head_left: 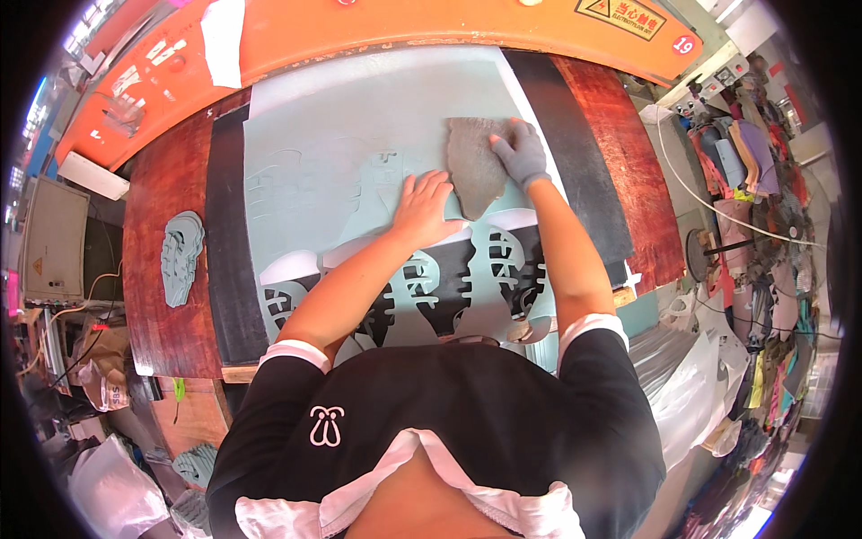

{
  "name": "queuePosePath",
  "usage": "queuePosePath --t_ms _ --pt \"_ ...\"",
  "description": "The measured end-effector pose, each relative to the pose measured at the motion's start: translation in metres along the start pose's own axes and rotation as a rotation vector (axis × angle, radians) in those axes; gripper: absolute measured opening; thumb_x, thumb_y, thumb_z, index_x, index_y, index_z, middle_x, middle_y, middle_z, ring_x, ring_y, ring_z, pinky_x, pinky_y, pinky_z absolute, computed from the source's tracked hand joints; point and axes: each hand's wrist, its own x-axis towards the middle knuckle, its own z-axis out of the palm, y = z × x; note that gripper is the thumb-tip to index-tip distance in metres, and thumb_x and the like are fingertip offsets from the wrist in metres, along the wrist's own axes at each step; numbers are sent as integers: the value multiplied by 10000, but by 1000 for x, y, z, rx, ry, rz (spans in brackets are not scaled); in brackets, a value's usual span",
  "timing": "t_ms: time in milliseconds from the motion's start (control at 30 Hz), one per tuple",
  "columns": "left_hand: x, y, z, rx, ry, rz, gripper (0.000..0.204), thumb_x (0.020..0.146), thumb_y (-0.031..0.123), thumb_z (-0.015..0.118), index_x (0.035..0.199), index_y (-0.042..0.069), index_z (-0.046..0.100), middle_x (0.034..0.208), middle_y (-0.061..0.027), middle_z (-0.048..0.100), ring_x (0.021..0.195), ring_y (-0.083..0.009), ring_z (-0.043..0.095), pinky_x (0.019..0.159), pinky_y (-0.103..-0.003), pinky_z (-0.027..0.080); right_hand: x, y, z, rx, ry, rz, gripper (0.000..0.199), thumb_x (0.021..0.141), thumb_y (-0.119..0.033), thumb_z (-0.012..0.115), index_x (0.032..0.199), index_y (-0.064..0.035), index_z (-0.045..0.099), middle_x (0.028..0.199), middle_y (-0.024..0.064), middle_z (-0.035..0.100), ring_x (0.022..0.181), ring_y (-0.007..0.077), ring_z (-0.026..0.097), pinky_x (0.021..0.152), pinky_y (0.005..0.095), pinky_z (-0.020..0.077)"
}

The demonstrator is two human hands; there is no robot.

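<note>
My left hand (424, 208) is bare and lies with fingers spread on a pale grey-green sheet (305, 135), close to the sheet's near edge. My right hand (523, 154) wears a grey glove with bare fingertips. Its thumb and fingers grip the right edge of a flat grey-brown plate that looks like a cutting die (476, 166), resting on the sheet and tapering toward me. Faint cut outlines mark the sheet to the left of the die. Cut-out sheet waste (409, 301) with slotted holes hangs over the near side, below my forearms.
An orange machine beam (359, 22) spans the far side. Black boards (575, 144) and reddish wooden tabletops (620, 153) flank the sheet. Stacked cut pieces (181, 256) lie on the left tabletop. Clear plastic (687, 382) sits at lower right, and hanging material (754, 157) stands farther right.
</note>
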Motion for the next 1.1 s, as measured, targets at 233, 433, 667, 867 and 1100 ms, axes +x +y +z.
queuePosePath --t_ms 233,433,667,867,1100 --pt "-108 -26 -54 43 94 191 474 734 265 698 1134 54 555 1326 -132 450 1279 -312 359 1063 -548 201 -162 39 -107 -188 33 111 392 836 -338 580 1085 -37 559 1092 189 558 1013 374 524 857 448 424" --pt "-289 -42 -93 76 313 26 357 656 132 735 963 38 580 1017 -121 573 916 -325 531 795 -424 398 -272 47 -129 -221 80 248 165 822 -167 544 753 -25 590 736 142 586 746 339 558 686 436 428" --pt "-345 -19 -94 366 526 -237 306 664 158 721 875 39 533 926 -140 541 853 -334 510 753 -426 394 -261 29 -152 -252 361 145 140 772 -158 580 696 -40 582 710 127 585 685 330 554 648 431 416" --pt "-353 -14 -94 295 682 -155 320 677 161 718 885 25 516 942 -158 530 868 -357 509 744 -438 413 -269 25 -135 -178 401 69 161 748 -162 584 632 -57 550 656 121 566 631 331 547 594 435 419" --pt "-370 -37 -93 499 585 -458 209 804 204 615 735 38 509 762 -129 498 761 -325 482 680 -439 376 -273 62 -127 -186 270 57 156 772 -208 576 692 -74 586 714 124 604 673 331 576 616 443 443"
